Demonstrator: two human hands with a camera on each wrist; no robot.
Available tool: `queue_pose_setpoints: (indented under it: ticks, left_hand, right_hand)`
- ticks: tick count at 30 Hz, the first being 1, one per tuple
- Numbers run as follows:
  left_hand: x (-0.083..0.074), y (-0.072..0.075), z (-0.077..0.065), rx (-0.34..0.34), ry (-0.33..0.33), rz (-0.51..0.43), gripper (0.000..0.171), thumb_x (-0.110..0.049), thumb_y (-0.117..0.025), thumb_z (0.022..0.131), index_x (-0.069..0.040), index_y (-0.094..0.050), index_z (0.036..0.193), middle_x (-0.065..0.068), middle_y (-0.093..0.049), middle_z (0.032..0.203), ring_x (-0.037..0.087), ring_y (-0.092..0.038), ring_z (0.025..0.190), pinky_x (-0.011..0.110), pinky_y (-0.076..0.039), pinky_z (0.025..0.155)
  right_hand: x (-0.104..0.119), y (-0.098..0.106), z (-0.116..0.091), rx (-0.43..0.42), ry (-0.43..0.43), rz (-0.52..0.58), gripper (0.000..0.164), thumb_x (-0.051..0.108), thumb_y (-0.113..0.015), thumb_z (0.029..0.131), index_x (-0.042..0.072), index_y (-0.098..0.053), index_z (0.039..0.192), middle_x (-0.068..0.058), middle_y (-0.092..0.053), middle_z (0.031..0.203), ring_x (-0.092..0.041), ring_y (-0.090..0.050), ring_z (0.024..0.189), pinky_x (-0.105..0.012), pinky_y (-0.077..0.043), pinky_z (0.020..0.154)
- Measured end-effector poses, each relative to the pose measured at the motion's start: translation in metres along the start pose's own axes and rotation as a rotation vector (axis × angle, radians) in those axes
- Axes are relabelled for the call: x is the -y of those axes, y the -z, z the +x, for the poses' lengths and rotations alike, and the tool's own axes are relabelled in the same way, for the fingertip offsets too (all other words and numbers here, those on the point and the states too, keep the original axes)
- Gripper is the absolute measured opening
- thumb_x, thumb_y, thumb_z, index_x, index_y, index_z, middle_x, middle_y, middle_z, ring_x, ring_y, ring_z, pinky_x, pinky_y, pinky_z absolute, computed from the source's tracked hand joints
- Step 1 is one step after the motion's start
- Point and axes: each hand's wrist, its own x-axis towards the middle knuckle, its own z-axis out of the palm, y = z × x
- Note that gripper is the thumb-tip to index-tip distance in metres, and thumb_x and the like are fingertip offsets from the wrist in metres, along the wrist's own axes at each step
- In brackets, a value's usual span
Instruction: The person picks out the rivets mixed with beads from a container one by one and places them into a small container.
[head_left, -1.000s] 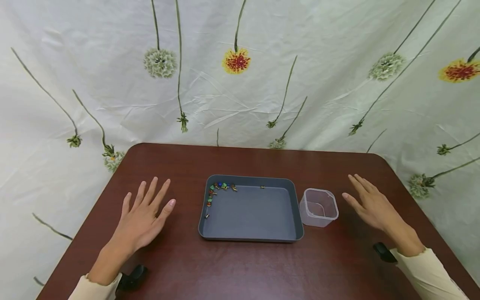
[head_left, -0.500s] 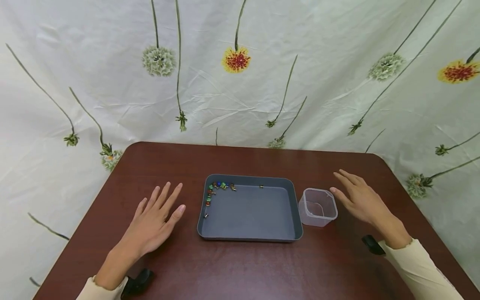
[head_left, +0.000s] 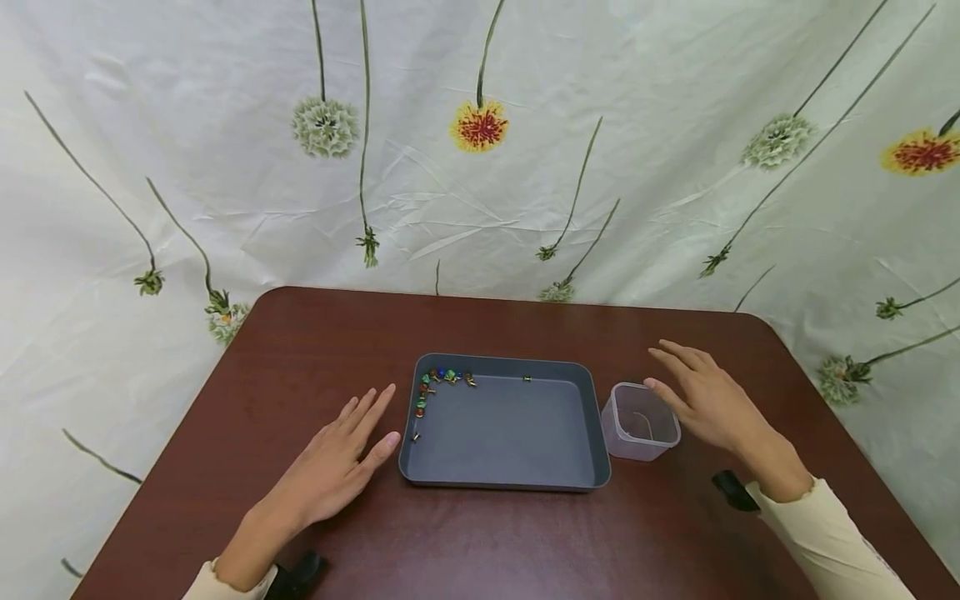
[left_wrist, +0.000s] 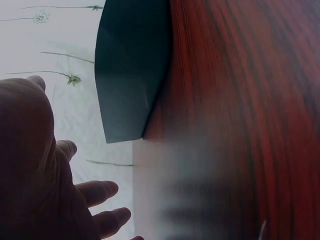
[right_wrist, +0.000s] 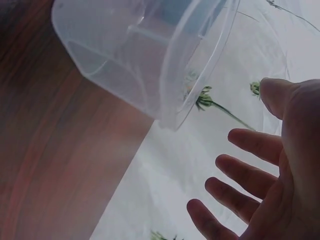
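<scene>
A shallow grey tray (head_left: 510,487) sits mid-table. Along its far left corner lies a string of small coloured beads with gold bits (head_left: 422,402); a small gold piece (head_left: 527,379) lies apart near the far wall, and another metallic piece (head_left: 416,437) near the left wall. My left hand (head_left: 333,467), fingers spread and straight, hovers just left of the tray, holding nothing. Against the tray's right side stands a clear plastic container (head_left: 639,450), with no lid on it. My right hand (head_left: 708,400) is beside its far right rim, fingers extended, thumb overlapping the rim in the head view.
The brown wooden table (head_left: 480,550) has rounded far corners. Behind it hangs a white cloth (head_left: 420,192) printed with flowers on long stems. Dark wrist cameras (head_left: 735,491) are strapped under both wrists, near the cream sleeves (head_left: 817,533).
Both hands have moved inward: the left one rightward to the tray's left edge, the right one leftward to the plastic container. Tray, beads and container keep their places.
</scene>
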Motion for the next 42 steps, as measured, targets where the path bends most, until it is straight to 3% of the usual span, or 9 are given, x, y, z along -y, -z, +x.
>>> queue_pose_setpoints:
  ticks: [11, 19, 27, 31, 35, 42]
  left_hand:
    - [-0.008, -0.005, 0.002, 0.047, -0.012, -0.067, 0.071, -0.062, -0.040, 0.092, -0.037, -0.008, 0.151, 0.009, -0.015, 0.158, 0.036, -0.012, 0.145, 0.062, -0.011, 0.109]
    - [-0.006, -0.012, 0.001, 0.099, -0.056, -0.217, 0.075, -0.056, -0.052, 0.090, -0.036, -0.013, 0.151, 0.009, -0.017, 0.157, 0.038, -0.005, 0.145, 0.067, 0.002, 0.106]
    - [-0.003, -0.015, 0.002, 0.120, -0.097, -0.279, 0.080, -0.051, -0.061, 0.086, -0.032, -0.018, 0.150, 0.014, -0.020, 0.155, 0.042, -0.005, 0.144, 0.069, 0.004, 0.103]
    - [-0.002, -0.015, 0.001, 0.136, -0.106, -0.306, 0.081, -0.051, -0.062, 0.085, -0.031, -0.018, 0.151, 0.010, -0.022, 0.155, 0.042, -0.003, 0.144, 0.069, 0.006, 0.103]
    - [-0.001, -0.016, 0.001, 0.165, -0.098, -0.339, 0.081, -0.050, -0.061, 0.086, -0.031, -0.016, 0.151, 0.003, -0.022, 0.156, 0.041, 0.000, 0.144, 0.067, 0.010, 0.104]
    - [0.002, -0.019, 0.002, 0.180, -0.095, -0.356, 0.081, -0.048, -0.060, 0.088, -0.032, -0.013, 0.151, 0.003, -0.019, 0.157, 0.041, 0.003, 0.145, 0.066, 0.012, 0.104]
  right_hand:
    - [0.017, 0.001, 0.012, 0.072, 0.035, 0.015, 0.059, 0.045, -0.053, 0.094, 0.012, -0.042, 0.141, -0.014, -0.038, 0.146, -0.036, -0.035, 0.133, -0.059, -0.036, 0.100]
    - [0.031, 0.000, 0.025, 0.114, 0.162, 0.010, 0.053, 0.041, -0.056, 0.093, 0.015, -0.047, 0.138, -0.012, -0.043, 0.142, -0.033, -0.040, 0.130, -0.059, -0.038, 0.098]
    - [0.045, 0.000, 0.045, 0.136, 0.308, 0.025, 0.046, 0.039, -0.060, 0.091, 0.017, -0.056, 0.131, -0.005, -0.052, 0.133, -0.026, -0.050, 0.122, -0.048, -0.045, 0.095]
    - [0.050, 0.001, 0.056, 0.142, 0.374, 0.007, 0.041, 0.033, -0.065, 0.089, 0.016, -0.060, 0.125, -0.002, -0.056, 0.128, -0.022, -0.053, 0.117, -0.043, -0.047, 0.092]
    - [0.056, 0.003, 0.068, 0.167, 0.415, 0.000, 0.036, 0.029, -0.067, 0.088, 0.015, -0.063, 0.121, -0.001, -0.058, 0.123, -0.022, -0.054, 0.115, -0.041, -0.049, 0.091]
    - [0.066, 0.002, 0.090, 0.270, 0.444, -0.002, 0.035, 0.021, -0.068, 0.087, 0.015, -0.064, 0.120, -0.002, -0.056, 0.124, -0.020, -0.054, 0.115, -0.039, -0.050, 0.089]
